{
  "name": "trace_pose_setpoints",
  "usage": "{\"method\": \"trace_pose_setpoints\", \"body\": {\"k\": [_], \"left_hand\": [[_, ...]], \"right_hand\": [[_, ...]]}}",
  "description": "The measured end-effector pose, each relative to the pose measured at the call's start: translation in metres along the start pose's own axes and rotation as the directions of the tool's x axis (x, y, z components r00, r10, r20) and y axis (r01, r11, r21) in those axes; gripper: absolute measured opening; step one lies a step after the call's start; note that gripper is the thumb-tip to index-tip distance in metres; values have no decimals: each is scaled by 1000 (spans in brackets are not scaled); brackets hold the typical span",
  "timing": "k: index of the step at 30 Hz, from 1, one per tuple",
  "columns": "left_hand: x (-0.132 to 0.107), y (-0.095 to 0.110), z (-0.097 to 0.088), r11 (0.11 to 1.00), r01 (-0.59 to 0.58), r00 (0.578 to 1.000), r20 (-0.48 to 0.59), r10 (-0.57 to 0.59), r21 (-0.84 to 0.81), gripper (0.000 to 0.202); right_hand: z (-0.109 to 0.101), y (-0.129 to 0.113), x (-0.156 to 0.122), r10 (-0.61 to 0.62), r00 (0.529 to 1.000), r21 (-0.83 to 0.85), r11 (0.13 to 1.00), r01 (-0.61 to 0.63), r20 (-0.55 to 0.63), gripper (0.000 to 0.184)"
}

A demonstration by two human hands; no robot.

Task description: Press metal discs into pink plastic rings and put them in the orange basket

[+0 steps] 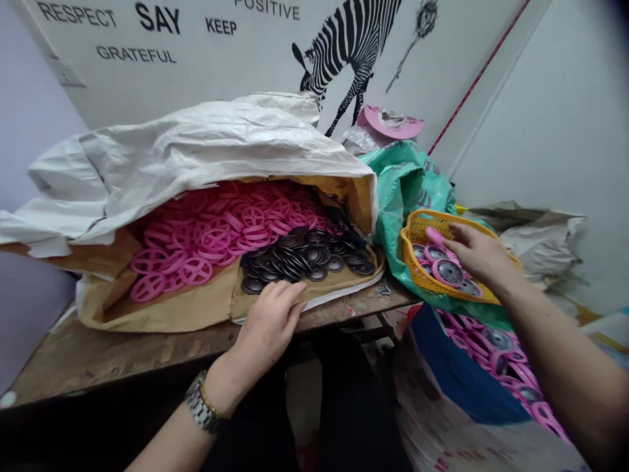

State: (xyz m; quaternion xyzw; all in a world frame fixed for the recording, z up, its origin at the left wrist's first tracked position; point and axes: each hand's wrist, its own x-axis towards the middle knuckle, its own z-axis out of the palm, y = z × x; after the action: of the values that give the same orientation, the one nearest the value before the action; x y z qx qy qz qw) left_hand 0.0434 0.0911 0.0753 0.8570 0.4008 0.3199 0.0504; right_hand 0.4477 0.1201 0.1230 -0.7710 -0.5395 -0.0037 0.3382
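A big white and brown paper sack [162, 151] lies open on a worn wooden table [88, 357]. Inside it are several pink spoked wheels [206, 233] and a heap of dark metal discs [304, 255]. My left hand [270, 318], with a metal watch on the wrist, rests fingers curled at the near edge of the dark discs. My right hand [474, 252] reaches into a yellow basket [417, 269] and pinches a pink wheel [435, 235] above assembled pink-and-metal wheels [447, 271].
A green plastic bag [403, 183] lies under the basket. Below it at the right, a blue-lined sack [457, 373] holds several assembled wheels. A wall poster with a zebra [344, 46] stands behind. A pink lid [390, 121] sits at the back.
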Motion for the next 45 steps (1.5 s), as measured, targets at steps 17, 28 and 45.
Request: {"method": "trace_pose_setpoints", "body": {"k": [17, 28, 45], "left_hand": [[94, -33, 11, 918, -128, 947, 320, 2, 375, 19], [88, -39, 4, 909, -192, 939, 338, 61, 369, 20], [114, -71, -13, 801, 19, 988, 114, -108, 599, 35]], "right_hand": [[56, -70, -165, -398, 904, 490, 826, 279, 155, 23], [81, -105, -145, -501, 862, 431, 796, 425, 75, 29], [159, -169, -79, -510, 823, 112, 859, 499, 251, 29]]}}
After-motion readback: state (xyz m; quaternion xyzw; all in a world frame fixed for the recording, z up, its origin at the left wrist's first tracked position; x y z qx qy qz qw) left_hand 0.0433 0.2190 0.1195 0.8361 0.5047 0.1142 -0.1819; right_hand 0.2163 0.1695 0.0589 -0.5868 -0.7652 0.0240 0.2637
